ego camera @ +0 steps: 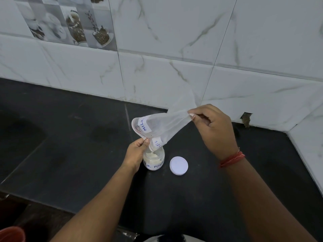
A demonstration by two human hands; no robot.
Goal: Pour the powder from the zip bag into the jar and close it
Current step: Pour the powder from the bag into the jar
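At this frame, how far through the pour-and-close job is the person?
Mostly poured: powder sits in the open jar and the zip bag looks nearly empty. In hand: the right hand lifts the bag's bottom while the left hand pinches its mouth over the jar. Left: closing, since the white lid lies on the counter beside the jar.

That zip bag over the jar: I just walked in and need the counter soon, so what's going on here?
A person is tipping a milk-powder zip bag into an open glass jar on the dark counter. The left hand pinches the bag's mouth over the jar; the right hand lifts its bottom corner. Powder is already in the jar. The white lid lies beside it, not yet on.
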